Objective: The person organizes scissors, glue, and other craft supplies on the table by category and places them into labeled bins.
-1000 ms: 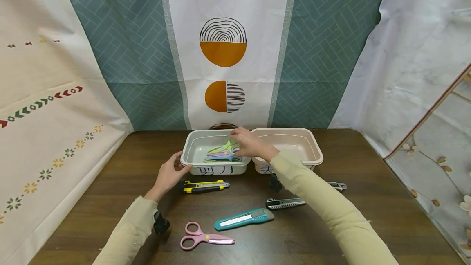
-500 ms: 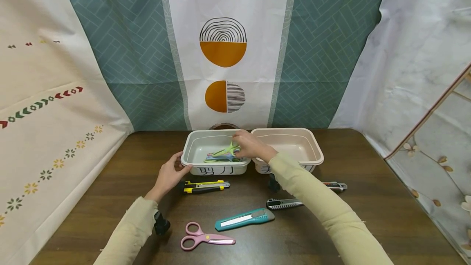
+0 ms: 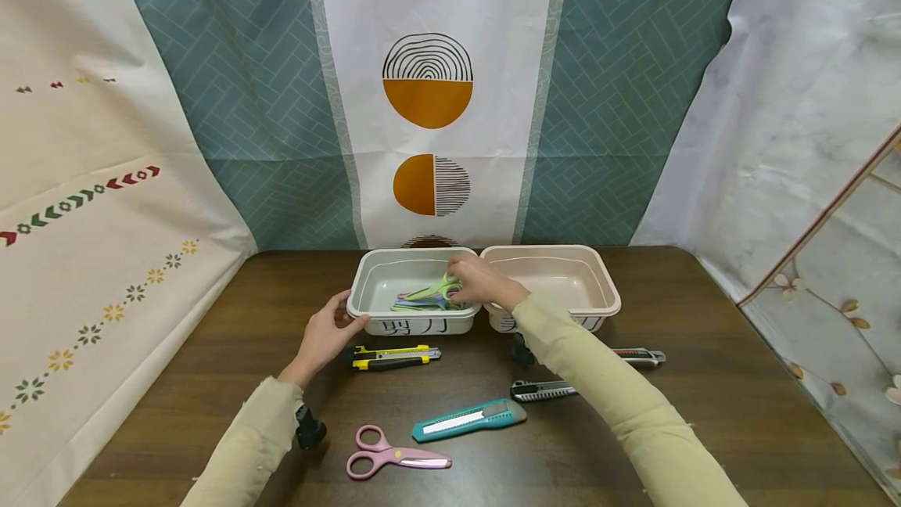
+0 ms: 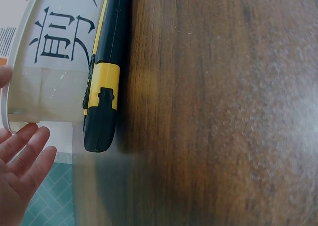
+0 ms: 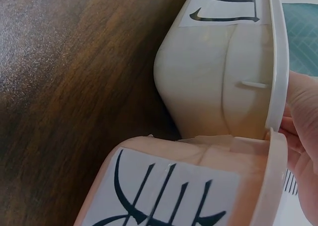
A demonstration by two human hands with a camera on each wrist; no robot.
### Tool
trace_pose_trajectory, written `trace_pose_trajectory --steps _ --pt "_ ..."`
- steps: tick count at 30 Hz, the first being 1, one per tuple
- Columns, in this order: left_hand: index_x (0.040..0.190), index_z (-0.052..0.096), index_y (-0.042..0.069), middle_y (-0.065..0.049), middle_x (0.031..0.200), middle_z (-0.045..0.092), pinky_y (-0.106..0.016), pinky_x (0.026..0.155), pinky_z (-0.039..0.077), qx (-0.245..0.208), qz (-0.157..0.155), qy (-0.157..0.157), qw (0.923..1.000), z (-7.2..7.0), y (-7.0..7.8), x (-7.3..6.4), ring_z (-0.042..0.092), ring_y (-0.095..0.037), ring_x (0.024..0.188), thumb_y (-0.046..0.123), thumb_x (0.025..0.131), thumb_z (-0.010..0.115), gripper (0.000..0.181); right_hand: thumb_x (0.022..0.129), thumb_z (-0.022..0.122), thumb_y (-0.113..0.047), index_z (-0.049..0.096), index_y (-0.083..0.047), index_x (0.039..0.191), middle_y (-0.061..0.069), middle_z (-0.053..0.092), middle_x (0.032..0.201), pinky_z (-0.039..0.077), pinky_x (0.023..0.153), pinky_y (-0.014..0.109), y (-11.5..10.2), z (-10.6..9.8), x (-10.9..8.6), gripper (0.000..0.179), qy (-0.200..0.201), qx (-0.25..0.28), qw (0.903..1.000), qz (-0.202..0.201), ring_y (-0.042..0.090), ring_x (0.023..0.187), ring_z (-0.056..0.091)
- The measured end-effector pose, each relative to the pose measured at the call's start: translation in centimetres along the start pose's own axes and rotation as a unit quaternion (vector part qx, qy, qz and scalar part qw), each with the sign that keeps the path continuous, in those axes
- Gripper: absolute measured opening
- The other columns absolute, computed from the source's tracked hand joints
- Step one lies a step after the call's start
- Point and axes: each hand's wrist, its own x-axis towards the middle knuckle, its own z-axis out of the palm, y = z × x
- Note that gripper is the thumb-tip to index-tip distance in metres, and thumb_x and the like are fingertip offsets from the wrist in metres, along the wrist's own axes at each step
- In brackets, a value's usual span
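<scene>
A: What differs from a second ago?

B: Only a little; the right hand (image 3: pixel 483 278) sits slightly lower and farther to the right, at the near right corner of the white bin (image 3: pixel 376 280); under it the green scissors (image 3: pixel 443 286) lie lower over the other scissors (image 3: pixel 421 303), so less pink and blue shows; the left hand (image 3: pixel 324 339) is where it was.

A: And what does that mean for the work?

B: I read it as a small adjustment among scissors that are inside the bin; the pink scissors (image 3: pixel 393 454) are out on the table (image 3: pixel 711 405), between the two forearms and nearer the body than either hand.

A: How are the hands themselves?

B: The left one is extended, fingers fairly straight against the outside of the bin's end, thumb at the near rim; the right one bends its fingers down at the green handles; whether they pinch I cannot tell, as the fingertips are hidden in both views.

A: What lies around them?

B: The pink bin (image 3: pixel 563 276) stands just right of the right hand, rim against the white one; the yellow cutter (image 3: pixel 394 364) is just right of the left hand; the teal cutter (image 3: pixel 470 421) is between the forearms; the black cutter (image 3: pixel 542 390) and the grey cutter (image 3: pixel 644 357) are each partly hidden by the right sleeve (image 3: pixel 605 382).
</scene>
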Motion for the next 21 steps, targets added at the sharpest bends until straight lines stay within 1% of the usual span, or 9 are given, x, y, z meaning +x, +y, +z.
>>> trace_pose_trajectory --steps 5,14,16,21 --pt "0.129 0.042 -0.002 -0.019 0.109 0.059 -0.033 0.069 0.045 0.004 -0.001 0.0 1.0 -0.01 0.06 -0.04 0.058 -0.027 0.088 0.026 0.082 0.067 0.06 0.071 0.075 -0.02 0.068 -0.001 0.096 0.014 0.059 0.111 0.043 0.086 0.037 0.13 0.32 0.11 0.032 0.008 0.007 0.9999 -0.002 0.026 0.105 0.052" --pt "0.129 0.043 -0.001 -0.019 0.109 0.059 -0.034 0.07 0.044 0.005 -0.002 0.001 1.0 0.04 -0.03 -0.06 0.058 -0.026 0.088 0.026 0.082 0.067 0.06 0.071 0.076 -0.02 0.068 -0.001 0.092 0.012 0.061 0.104 0.04 0.087 0.036 -0.03 0.79 0.5 0.029 0.028 0.012 0.9993 -0.024 0.026 0.098 0.054" --pt "0.129 0.043 -0.001 -0.019 0.109 0.059 -0.033 0.069 0.044 0.006 -0.001 0.002 1.0 0.03 -0.04 -0.05 0.058 -0.026 0.088 0.026 0.082 0.067 0.06 0.072 0.076 -0.019 0.068 -0.001 0.093 0.013 0.061 0.104 0.04 0.087 0.037 -0.09 0.8 0.56 0.029 0.027 0.019 0.9992 -0.024 0.027 0.098 0.054" --pt "0.129 0.043 -0.001 -0.019 0.108 0.06 -0.033 0.069 0.044 0.007 0.0 0.005 1.0 -0.01 0.02 -0.03 0.059 -0.026 0.087 0.027 0.081 0.068 0.06 0.077 0.072 -0.022 0.062 0.003 0.108 0.017 0.058 0.113 0.039 0.091 0.039 -0.18 0.7 0.61 0.041 0.019 0.031 0.9993 -0.012 0.03 0.105 0.053"
